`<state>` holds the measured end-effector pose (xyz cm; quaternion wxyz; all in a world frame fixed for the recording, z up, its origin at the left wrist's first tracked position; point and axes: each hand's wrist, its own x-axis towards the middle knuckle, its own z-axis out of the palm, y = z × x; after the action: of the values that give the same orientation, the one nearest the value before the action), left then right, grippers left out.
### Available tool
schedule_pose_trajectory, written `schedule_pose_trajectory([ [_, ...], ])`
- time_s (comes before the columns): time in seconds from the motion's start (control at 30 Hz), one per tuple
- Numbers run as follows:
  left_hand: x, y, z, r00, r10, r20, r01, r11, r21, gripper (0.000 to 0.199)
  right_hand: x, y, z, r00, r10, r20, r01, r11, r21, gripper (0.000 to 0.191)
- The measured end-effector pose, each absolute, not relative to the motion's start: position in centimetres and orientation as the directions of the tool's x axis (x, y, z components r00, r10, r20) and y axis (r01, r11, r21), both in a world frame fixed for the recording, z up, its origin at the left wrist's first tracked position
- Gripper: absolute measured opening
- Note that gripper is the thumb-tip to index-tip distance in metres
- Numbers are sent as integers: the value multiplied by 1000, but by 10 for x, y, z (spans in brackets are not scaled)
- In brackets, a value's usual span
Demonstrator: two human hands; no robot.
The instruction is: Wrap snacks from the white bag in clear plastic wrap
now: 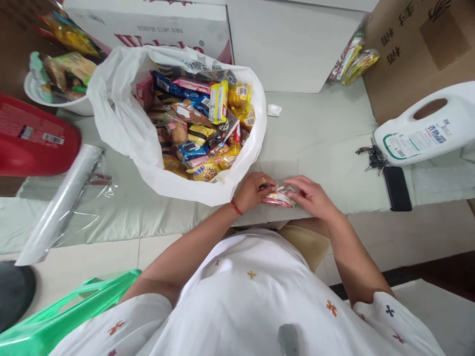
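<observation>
A small clear packet with red and yellow contents (279,199) lies at the front edge of the cloth-covered table. My left hand (255,192), with a red string on its wrist, pinches the packet's left end. At its right end is my right hand (310,196), fingers curved and touching the clear wrap; whether they grip it is too small to tell. Just behind my left hand stands a white plastic bag (252,148), open at the top and full of wrapped snacks (200,133).
Left: a red container (37,138), a roll of clear film (61,202) and a white bowl (79,105) of packets. Right: a white detergent bottle (426,123), keys (374,157), a black phone (397,189) and a cardboard box (419,54). A white box (148,24) stands behind the bag.
</observation>
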<state>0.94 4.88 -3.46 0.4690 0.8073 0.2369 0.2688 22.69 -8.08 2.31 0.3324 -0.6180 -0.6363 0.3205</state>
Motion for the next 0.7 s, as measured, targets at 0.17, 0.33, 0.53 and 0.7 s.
schedule_pose_trajectory([
  [0.17,8,50,-34,761,617,201,134,-452,882,18,220,-75,19,-186,982,41,635,151,-758,21],
  [0.33,8,49,-32,760,620,194,153,-460,875,16,242,-100,22,-81,994,70,537,103,-837,17],
  [0.53,8,49,-31,745,639,193,143,-435,889,16,273,-124,25,127,992,24,442,-35,-896,18],
  [0.7,12,45,-28,715,678,173,226,-458,860,10,260,-134,12,616,783,-88,257,-305,-917,43],
])
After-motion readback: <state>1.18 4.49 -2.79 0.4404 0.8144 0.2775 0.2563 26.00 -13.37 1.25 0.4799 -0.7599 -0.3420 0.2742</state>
